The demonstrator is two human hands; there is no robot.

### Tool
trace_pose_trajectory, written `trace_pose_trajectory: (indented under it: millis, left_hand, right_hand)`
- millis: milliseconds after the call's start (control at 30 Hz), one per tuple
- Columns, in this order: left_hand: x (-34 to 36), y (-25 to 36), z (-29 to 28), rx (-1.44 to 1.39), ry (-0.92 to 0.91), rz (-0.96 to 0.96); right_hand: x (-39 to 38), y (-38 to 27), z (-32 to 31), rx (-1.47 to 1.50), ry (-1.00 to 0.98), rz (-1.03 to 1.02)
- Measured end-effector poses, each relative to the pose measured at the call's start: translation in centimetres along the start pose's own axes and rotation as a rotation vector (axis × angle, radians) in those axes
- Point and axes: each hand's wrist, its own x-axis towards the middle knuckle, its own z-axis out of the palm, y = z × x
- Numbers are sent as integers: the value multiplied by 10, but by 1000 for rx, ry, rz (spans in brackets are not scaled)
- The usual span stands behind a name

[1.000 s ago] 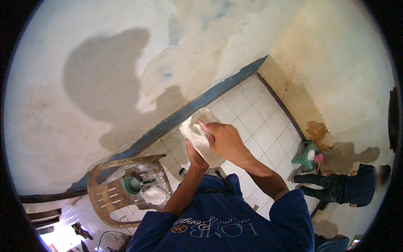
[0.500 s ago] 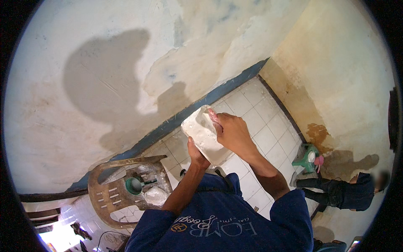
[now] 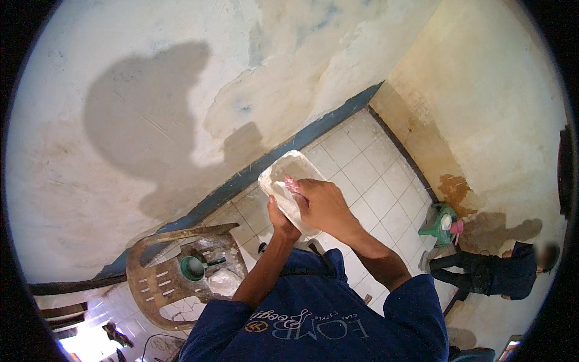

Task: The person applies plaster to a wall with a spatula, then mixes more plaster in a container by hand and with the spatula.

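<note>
A white rectangular tub [image 3: 286, 158], smeared with white paste, is held out in front of my body. My left hand [image 3: 282, 222] is closed on its near left side, thumb along the rim. My right hand [image 3: 327, 206] reaches over the tub, fingers wrapped round a small tool with a pinkish-red handle [image 3: 292, 183]. The tool's working end is hidden by the hand and the paste. White paste [image 3: 288, 202] lies along the tub's near left part, while the far end shows a thinner, greyish coating.
To my left stands a brown plastic chair [image 3: 145, 283] holding a green dipper [image 3: 192, 268] and a white plastic bag [image 3: 223, 282]. A patchy wall [image 3: 289, 72] rises ahead. At right, another person [image 3: 500, 271] stands by a green stool [image 3: 437, 226] with a pink container [image 3: 457, 227].
My right hand and the red-handled tool have moved left and nearer across the tub. Paste that covered the far end has shifted, exposing more of the tub's inside.
</note>
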Motion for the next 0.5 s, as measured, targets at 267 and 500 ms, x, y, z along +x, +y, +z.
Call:
trace_pose_trajectory:
  millis: [267, 500]
  left_hand:
    - [-4, 2, -5, 16, -72, 22]
    - [-7, 3, 1, 7, -60, 40]
  right_hand:
    - [-1, -14, 0, 26, -23, 14]
    - [0, -15, -1, -45, -48, 136]
